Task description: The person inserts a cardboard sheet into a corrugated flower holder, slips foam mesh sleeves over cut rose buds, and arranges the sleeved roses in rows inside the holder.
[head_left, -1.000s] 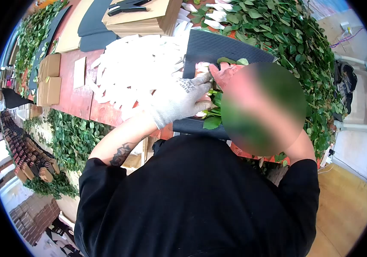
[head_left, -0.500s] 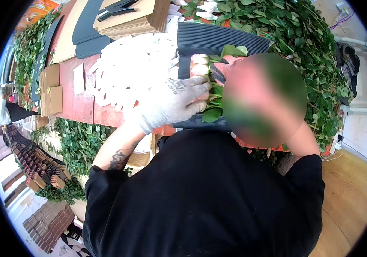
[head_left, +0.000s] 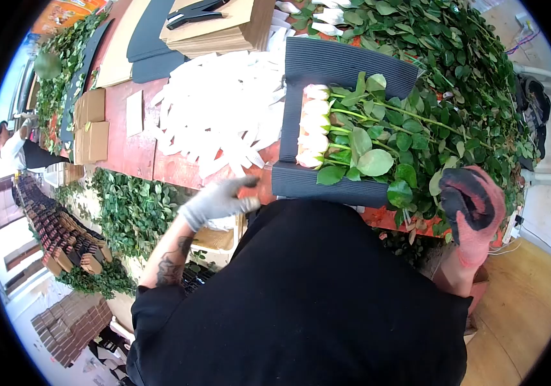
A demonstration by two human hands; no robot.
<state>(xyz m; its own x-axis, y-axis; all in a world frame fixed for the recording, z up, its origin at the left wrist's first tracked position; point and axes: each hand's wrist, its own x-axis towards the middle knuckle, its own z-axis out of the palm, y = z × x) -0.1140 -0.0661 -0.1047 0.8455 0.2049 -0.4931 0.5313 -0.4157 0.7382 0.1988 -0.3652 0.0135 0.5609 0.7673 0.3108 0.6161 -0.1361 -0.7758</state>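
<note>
A row of several pale pink roses (head_left: 315,122) lies on a black corrugated sheet (head_left: 346,58), their leafy stems (head_left: 410,128) stretching to the right. My left hand (head_left: 221,202), in a light grey glove, is off the roses, left of the sheet by the table's front edge. Its fingers are apart and it holds nothing. In a red and black glove, my right hand (head_left: 475,202) is closed beside the stem ends at the table's right front. Whatever its curled fingers hold, if anything, is hidden.
White paper strips (head_left: 217,106) are heaped left of the sheet. Behind them, a black stapler (head_left: 195,14) rests on stacked cardboard (head_left: 224,35). Cut foliage (head_left: 462,77) covers the right side. Small cardboard boxes (head_left: 91,141) stand at left; a person (head_left: 15,148) is farther off.
Both hands have come away from the roses: the left moved left and toward me, the right moved right. The row of blooms and the stems are now uncovered.
</note>
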